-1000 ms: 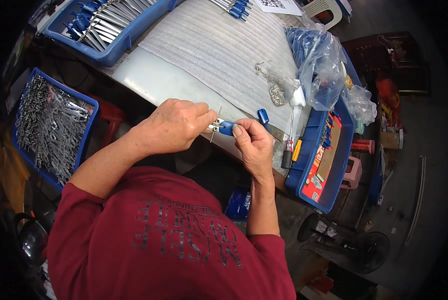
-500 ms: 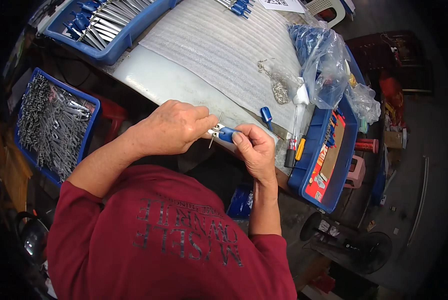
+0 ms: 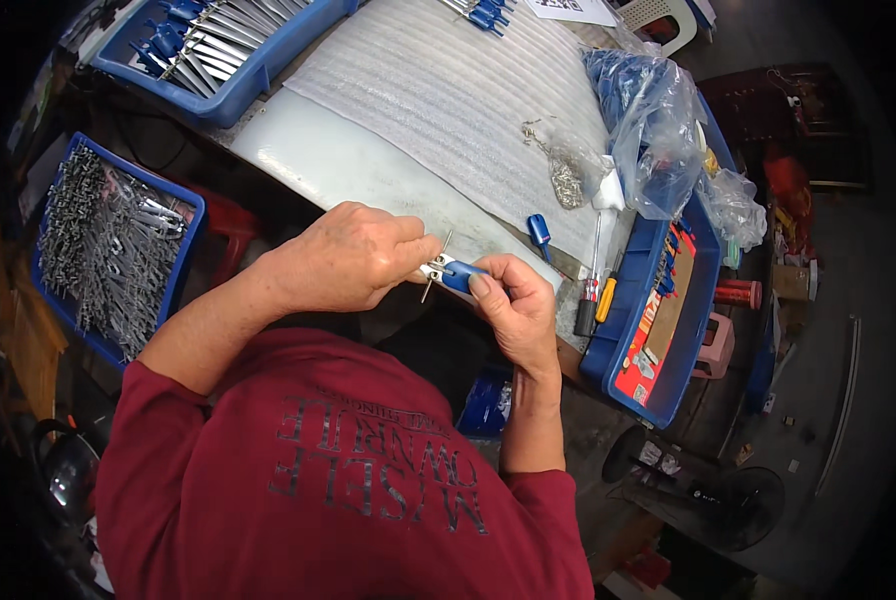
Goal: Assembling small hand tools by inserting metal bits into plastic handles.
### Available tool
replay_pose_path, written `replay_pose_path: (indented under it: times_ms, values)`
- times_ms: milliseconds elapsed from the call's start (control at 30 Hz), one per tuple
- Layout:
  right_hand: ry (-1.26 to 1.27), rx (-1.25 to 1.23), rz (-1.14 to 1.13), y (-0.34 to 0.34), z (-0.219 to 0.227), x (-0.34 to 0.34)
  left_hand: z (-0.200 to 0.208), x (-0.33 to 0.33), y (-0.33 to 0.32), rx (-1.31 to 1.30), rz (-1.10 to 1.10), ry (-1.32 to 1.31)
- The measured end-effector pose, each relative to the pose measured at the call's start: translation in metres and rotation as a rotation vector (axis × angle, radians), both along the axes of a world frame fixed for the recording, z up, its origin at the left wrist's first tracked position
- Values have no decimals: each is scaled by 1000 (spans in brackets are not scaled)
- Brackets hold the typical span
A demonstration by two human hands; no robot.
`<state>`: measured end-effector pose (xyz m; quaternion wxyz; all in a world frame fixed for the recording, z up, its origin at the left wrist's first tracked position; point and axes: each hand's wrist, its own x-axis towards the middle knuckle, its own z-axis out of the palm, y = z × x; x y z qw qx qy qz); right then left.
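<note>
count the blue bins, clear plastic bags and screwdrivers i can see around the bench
blue bins: 3 (one of metal parts, one of blue-handled pieces, one at the right)
clear plastic bags: 3 (large, small, crumpled)
screwdrivers: 2 ()
total: 8

Three blue bins: one top left [image 3: 230, 92], one at left [image 3: 183, 215], one at right [image 3: 618, 350]. Two hands, left [image 3: 343, 258] and right [image 3: 513, 305]. Two screwdrivers [image 3: 596, 290] side by side. One ribbed foam sheet [image 3: 448, 110]. Two clear plastic bags [image 3: 648, 130].
</note>
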<state>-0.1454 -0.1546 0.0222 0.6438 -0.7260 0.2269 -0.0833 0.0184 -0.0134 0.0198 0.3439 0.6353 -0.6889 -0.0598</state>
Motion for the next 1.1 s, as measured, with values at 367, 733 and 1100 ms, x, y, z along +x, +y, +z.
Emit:
replay_pose_path:
  times_ms: [367, 733, 1100]
  values:
    - [11, -67, -53, 3, -3, 4, -2, -12, 1, -17, 143, -141]
    - [26, -168, -112, 2, -1, 15, -8, 3, -9, -87, 82, -79]
    - [-179, -529, -355, -7, -35, 30, -19, 45, -35, -144, 115, -233]
